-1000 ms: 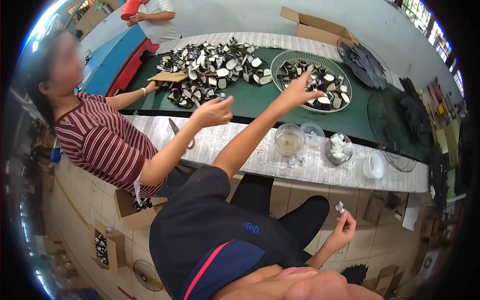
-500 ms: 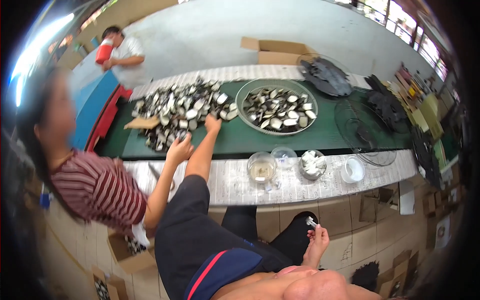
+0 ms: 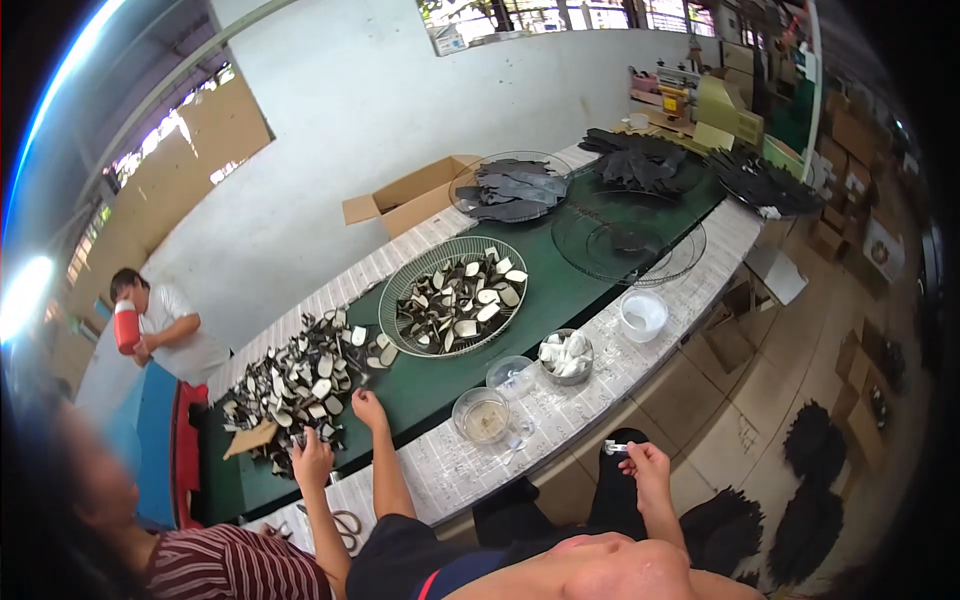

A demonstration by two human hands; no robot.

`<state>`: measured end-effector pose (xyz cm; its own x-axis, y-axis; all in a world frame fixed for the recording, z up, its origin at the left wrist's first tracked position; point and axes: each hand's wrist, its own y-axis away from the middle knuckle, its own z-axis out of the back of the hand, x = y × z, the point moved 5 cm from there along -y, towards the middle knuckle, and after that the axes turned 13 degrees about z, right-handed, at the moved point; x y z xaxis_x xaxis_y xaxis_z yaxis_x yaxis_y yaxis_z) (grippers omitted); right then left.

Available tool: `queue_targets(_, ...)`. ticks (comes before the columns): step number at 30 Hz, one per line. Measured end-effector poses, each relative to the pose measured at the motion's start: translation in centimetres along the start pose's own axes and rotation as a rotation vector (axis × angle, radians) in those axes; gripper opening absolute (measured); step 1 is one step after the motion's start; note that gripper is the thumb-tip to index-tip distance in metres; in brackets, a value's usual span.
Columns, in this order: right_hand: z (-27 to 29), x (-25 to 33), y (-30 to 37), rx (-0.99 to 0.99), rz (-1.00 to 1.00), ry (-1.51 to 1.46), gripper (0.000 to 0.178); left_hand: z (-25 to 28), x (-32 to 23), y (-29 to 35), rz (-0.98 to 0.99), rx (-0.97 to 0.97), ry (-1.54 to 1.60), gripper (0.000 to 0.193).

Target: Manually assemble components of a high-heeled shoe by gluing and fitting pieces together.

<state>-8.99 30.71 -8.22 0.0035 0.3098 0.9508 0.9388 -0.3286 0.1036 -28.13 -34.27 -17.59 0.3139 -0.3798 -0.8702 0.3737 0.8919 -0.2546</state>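
My left hand [image 3: 371, 411] reaches over the green belt at the right edge of a heap of black-and-white pieces [image 3: 300, 380]. Its fingers pinch a small dark piece [image 3: 364, 382], blurred in the picture. Low in front of me, over the floor, my right hand [image 3: 648, 468] is closed on a small silver-and-white piece [image 3: 616, 447], its kind too small to tell. A wire basket [image 3: 384, 322] with more black-and-white pieces stands beyond my left hand. On the near ledge stand a clear tub [image 3: 462, 425] and a round container of white pieces [image 3: 566, 376].
At my left a co-worker's hand [image 3: 312, 460] works at the heap; scissors [image 3: 347, 524] lie nearby. Another person with a red jug [image 3: 126, 328] stands at the far left. A white tub [image 3: 643, 314], baskets of black sheets [image 3: 515, 188] and a cardboard box [image 3: 420, 195] line the belt.
My view has swung to the right, so the table now slants across it. My left hand has come away from the heap with a small dark piece. My right hand still holds its piece.
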Motion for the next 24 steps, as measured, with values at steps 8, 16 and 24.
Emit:
queue_targets(8,-1.5,0.4,0.3,0.066,0.041,-0.02,0.018,-2.4,-4.8,-1.6,-0.149,0.331,0.082,0.037)
queue_targets(16,0.6,-0.9,1.2,0.004,0.014,-0.049,0.017,-0.8,-4.7,3.7,-0.128,0.218,0.284,0.025)
queue_targets(24,0.4,-1.6,-0.3,0.02,-0.035,-0.148,0.02,4.1,-0.1,6.9,0.073,0.327,0.529,0.034)
